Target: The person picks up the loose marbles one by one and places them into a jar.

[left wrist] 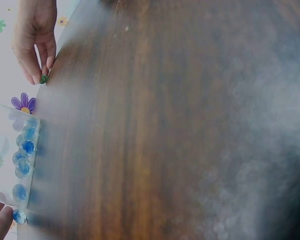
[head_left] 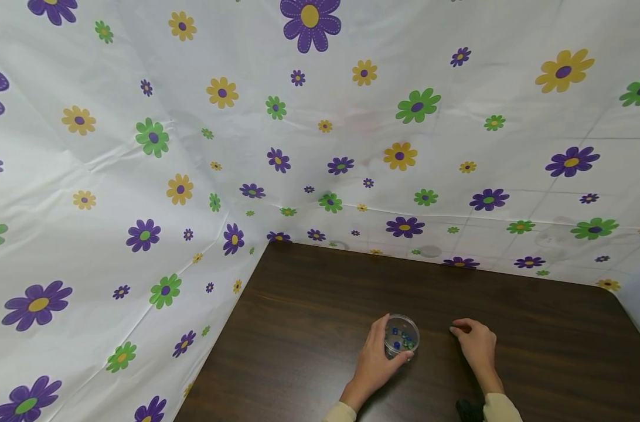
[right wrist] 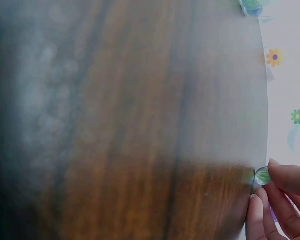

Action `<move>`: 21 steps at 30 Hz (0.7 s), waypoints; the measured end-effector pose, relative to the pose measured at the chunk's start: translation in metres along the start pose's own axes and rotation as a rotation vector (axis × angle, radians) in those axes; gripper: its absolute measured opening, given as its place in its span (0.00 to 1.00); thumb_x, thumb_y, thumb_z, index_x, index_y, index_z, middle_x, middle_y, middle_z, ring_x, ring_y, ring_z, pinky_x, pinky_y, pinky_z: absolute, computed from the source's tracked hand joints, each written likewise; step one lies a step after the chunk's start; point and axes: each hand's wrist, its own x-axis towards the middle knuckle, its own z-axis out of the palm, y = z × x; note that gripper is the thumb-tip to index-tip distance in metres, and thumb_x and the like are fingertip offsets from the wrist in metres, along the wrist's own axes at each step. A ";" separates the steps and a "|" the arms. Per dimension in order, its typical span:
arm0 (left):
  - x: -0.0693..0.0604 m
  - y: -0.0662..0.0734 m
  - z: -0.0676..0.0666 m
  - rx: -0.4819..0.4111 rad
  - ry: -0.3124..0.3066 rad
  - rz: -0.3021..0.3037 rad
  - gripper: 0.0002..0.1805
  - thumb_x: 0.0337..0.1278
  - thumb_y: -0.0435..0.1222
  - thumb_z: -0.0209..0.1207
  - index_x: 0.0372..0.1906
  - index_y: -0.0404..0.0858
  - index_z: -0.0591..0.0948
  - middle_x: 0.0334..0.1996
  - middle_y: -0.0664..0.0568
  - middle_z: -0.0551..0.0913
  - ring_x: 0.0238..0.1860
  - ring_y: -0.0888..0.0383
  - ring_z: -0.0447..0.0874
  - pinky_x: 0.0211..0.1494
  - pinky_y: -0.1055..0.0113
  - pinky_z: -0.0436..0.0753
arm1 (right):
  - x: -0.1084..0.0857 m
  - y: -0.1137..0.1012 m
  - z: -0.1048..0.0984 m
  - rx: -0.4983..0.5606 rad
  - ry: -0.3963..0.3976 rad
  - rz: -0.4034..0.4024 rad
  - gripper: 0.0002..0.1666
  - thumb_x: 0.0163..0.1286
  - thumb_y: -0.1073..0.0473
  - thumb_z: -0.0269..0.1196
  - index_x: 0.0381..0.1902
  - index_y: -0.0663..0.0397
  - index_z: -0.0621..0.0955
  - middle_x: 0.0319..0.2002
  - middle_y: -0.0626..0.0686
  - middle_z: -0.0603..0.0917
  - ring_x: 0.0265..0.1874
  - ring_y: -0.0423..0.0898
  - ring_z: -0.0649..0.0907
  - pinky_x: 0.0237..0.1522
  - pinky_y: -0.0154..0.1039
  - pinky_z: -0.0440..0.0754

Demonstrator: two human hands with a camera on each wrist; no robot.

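Observation:
My left hand [head_left: 374, 358] grips a round clear plastic container [head_left: 414, 325] on the dark table, fingers on its far left side and thumb at the near right. Several blue and green glass marbles [head_left: 397, 345] lie inside it. A blue marble [left wrist: 20, 216] shows close to the left fingertips in the left wrist view; I cannot tell whether it is inside the container. To the right of the container, my right hand [head_left: 477, 346] pinches a green marble [right wrist: 263, 176] between thumb and fingers, at or just above the tabletop. That marble is hidden in the head view.
The brown wood-grain table [head_left: 309, 328] reaches back to a white sheet [head_left: 299, 140] printed with purple, green and yellow flowers, which hangs behind and to the left. A dark object [head_left: 469, 410] sits by the right sleeve.

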 end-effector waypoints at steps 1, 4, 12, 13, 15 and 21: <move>0.000 0.000 0.000 0.000 0.001 0.000 0.48 0.63 0.59 0.66 0.80 0.42 0.61 0.73 0.53 0.68 0.69 0.52 0.73 0.62 0.49 0.79 | 0.000 0.001 0.000 -0.007 0.000 -0.004 0.07 0.66 0.69 0.70 0.40 0.70 0.87 0.34 0.65 0.88 0.37 0.65 0.84 0.51 0.64 0.71; 0.000 0.000 0.000 -0.001 0.002 0.001 0.48 0.63 0.59 0.66 0.80 0.43 0.61 0.73 0.53 0.69 0.69 0.52 0.73 0.62 0.49 0.79 | 0.001 0.003 0.002 -0.024 0.002 -0.022 0.06 0.65 0.69 0.71 0.38 0.69 0.88 0.32 0.63 0.88 0.34 0.63 0.84 0.47 0.62 0.73; 0.000 0.001 -0.001 -0.004 0.003 0.001 0.48 0.63 0.59 0.66 0.79 0.42 0.61 0.73 0.53 0.69 0.68 0.52 0.74 0.62 0.49 0.80 | 0.001 0.004 0.001 -0.028 -0.023 -0.014 0.05 0.66 0.70 0.68 0.38 0.68 0.87 0.31 0.60 0.88 0.31 0.57 0.83 0.37 0.53 0.77; 0.001 0.001 -0.001 -0.005 0.002 0.001 0.48 0.63 0.59 0.66 0.79 0.42 0.61 0.73 0.53 0.69 0.68 0.52 0.74 0.62 0.49 0.80 | 0.000 0.003 0.001 -0.028 -0.028 -0.013 0.05 0.66 0.70 0.68 0.39 0.68 0.87 0.31 0.60 0.88 0.30 0.56 0.83 0.35 0.51 0.77; 0.001 0.001 -0.001 -0.006 0.002 -0.001 0.48 0.62 0.59 0.67 0.79 0.43 0.61 0.73 0.53 0.69 0.68 0.53 0.74 0.62 0.50 0.79 | 0.000 0.003 0.000 -0.031 -0.037 -0.015 0.05 0.66 0.70 0.68 0.39 0.68 0.87 0.31 0.59 0.87 0.29 0.54 0.83 0.32 0.47 0.77; 0.001 0.001 -0.001 -0.005 0.007 0.003 0.47 0.62 0.58 0.67 0.79 0.45 0.61 0.73 0.53 0.69 0.68 0.53 0.74 0.62 0.50 0.79 | -0.001 0.003 -0.001 -0.059 -0.045 -0.040 0.06 0.66 0.69 0.70 0.39 0.69 0.88 0.33 0.62 0.87 0.31 0.56 0.83 0.36 0.52 0.78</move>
